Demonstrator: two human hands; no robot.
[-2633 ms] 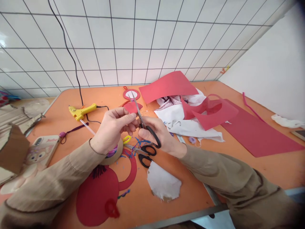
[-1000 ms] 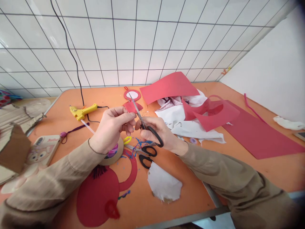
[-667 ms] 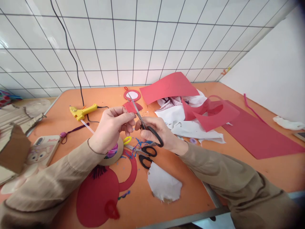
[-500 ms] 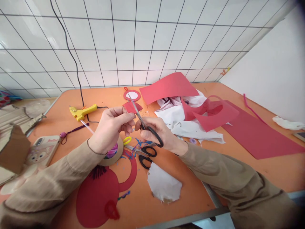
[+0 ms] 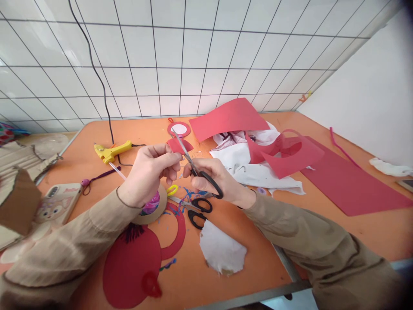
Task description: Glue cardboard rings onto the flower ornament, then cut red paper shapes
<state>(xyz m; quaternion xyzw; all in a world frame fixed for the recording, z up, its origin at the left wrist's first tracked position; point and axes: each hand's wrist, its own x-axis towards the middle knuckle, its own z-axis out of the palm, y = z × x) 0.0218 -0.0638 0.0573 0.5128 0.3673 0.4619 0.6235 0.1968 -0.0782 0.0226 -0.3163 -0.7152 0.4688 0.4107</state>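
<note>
My left hand (image 5: 156, 165) pinches a small piece of red paper (image 5: 176, 145) by its near edge, above the middle of the table. My right hand (image 5: 217, 178) is closed around the black handles of a pair of scissors (image 5: 192, 162). The blades point up and away, slightly parted, and cross the red paper's right side. Just beyond the paper lies a red disc with a white centre (image 5: 178, 129) and a red loop. Below my hands rest a second pair of black-handled scissors (image 5: 201, 205), a roll of tape (image 5: 163, 206) partly behind my left wrist, and a red paper ring (image 5: 180, 232).
A yellow glue gun (image 5: 112, 151) with a black cord lies at the left, near a phone (image 5: 61, 200) and a cardboard box (image 5: 21, 202). Red sheets (image 5: 348, 189) and white cloth (image 5: 264, 174) cover the right. A large red paper shape (image 5: 129, 267) and a white scrap (image 5: 222, 249) lie in front.
Both hands stay almost in place. The scissors have shifted very slightly, their handles a little lower and to the right.
</note>
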